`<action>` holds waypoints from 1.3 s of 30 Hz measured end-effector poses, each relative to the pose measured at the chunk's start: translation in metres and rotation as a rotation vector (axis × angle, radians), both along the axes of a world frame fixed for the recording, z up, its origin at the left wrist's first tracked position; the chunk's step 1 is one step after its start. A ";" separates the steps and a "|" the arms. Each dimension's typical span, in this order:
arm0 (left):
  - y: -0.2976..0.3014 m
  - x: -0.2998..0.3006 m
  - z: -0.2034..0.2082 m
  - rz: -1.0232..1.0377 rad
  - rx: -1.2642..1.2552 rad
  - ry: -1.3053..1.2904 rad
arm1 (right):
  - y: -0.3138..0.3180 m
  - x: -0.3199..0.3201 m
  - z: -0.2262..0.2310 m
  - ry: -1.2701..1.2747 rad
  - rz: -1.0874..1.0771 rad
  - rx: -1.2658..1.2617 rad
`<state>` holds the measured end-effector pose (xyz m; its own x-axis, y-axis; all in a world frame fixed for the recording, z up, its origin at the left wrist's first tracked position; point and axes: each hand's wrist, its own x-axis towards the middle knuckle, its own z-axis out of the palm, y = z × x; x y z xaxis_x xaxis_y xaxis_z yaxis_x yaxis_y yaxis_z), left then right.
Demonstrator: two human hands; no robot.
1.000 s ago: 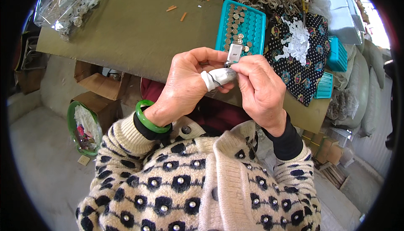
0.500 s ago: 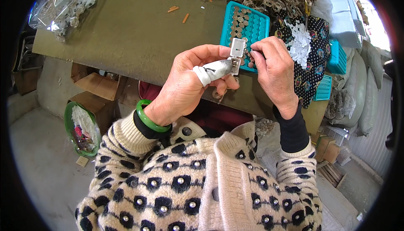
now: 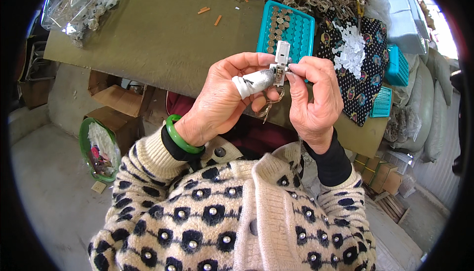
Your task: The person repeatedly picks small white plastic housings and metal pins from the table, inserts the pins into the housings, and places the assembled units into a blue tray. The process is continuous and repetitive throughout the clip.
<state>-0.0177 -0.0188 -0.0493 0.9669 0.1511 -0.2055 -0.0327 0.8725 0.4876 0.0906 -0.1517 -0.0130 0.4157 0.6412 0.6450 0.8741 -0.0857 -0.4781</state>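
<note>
Grip narrowed, the left hand (image 3: 212, 85) holds a small, white plastic hinged case (image 3: 282, 52) open above the olive counter (image 3: 163, 39), seemingly steadying it for the right hand (image 3: 318, 100), whose fingertips' hold cannot be told; a turquoise rectangular plastic tray (image 3: 302, 30) keeps round metallic discs (image 3: 280, 20) nearby.

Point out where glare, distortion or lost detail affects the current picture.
Head view: a patch at the upper right is blown out to white; head view: glints on the clear plastic bag; head view: corners black, the table's front edge bowed; head view: parts inside the white case too small to identify.
</note>
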 end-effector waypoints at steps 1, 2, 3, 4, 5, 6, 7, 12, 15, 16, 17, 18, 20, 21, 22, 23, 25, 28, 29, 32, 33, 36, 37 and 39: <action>-0.002 0.000 0.001 0.008 0.015 -0.005 | -0.001 -0.001 -0.001 -0.022 -0.006 0.024; -0.003 -0.001 0.001 0.014 0.034 -0.013 | -0.001 -0.002 -0.002 -0.037 -0.007 0.014; -0.004 -0.001 0.002 0.018 0.018 -0.010 | -0.002 -0.003 -0.002 -0.054 -0.008 0.011; -0.005 -0.002 0.003 0.021 0.006 -0.010 | -0.004 -0.004 -0.002 -0.068 -0.012 0.000; -0.006 -0.003 0.004 0.024 -0.005 -0.009 | -0.005 -0.004 -0.002 -0.065 -0.001 -0.008; -0.007 -0.003 0.005 0.028 -0.006 -0.001 | -0.006 -0.005 -0.001 -0.053 0.022 -0.008; -0.008 -0.004 0.007 0.033 -0.006 0.008 | -0.007 -0.004 -0.001 -0.038 0.041 -0.015; -0.013 -0.005 0.012 0.070 0.094 0.072 | -0.013 -0.002 0.007 0.138 0.144 -0.076; -0.014 -0.005 0.013 0.060 0.115 0.051 | -0.018 -0.004 0.012 0.585 0.194 -0.093; -0.015 -0.005 0.014 0.053 0.108 0.005 | -0.020 -0.007 0.012 0.855 0.207 -0.020; -0.015 -0.005 0.014 0.046 0.107 -0.041 | -0.020 -0.009 0.012 1.122 0.224 0.074; -0.016 -0.005 0.014 0.045 0.116 -0.056 | -0.020 -0.011 0.012 1.392 0.256 0.174; -0.017 -0.006 0.014 0.045 0.149 -0.087 | -0.018 -0.012 0.010 1.492 0.324 0.209; -0.017 -0.006 0.013 0.052 0.170 -0.083 | -0.017 -0.014 0.009 1.517 0.320 0.217; -0.016 -0.006 0.013 0.059 0.189 -0.078 | -0.015 -0.015 0.008 1.540 0.327 0.229; -0.016 -0.006 0.012 0.067 0.206 -0.080 | -0.014 -0.015 0.008 1.515 0.302 0.217; -0.014 -0.007 0.010 0.068 0.203 -0.091 | -0.009 -0.015 0.006 1.454 0.280 0.188; -0.011 -0.008 0.009 0.052 0.179 -0.067 | -0.006 -0.011 0.007 1.285 0.288 0.095; -0.010 -0.008 0.008 0.045 0.167 -0.053 | -0.005 -0.010 0.007 1.255 0.250 0.133; -0.008 -0.010 0.008 0.059 0.058 -0.027 | 0.000 -0.007 0.007 0.997 0.124 0.094; -0.006 -0.010 0.007 0.052 0.032 -0.018 | 0.002 -0.007 0.006 0.987 0.095 0.145; 0.000 -0.011 0.006 0.045 -0.043 -0.055 | 0.006 -0.011 0.005 0.881 0.072 0.123; 0.002 -0.012 0.006 0.040 -0.057 -0.053 | 0.007 -0.013 0.004 0.848 0.045 0.118; 0.003 -0.013 0.004 0.034 -0.078 -0.066 | 0.009 -0.017 0.002 0.802 0.017 0.108</action>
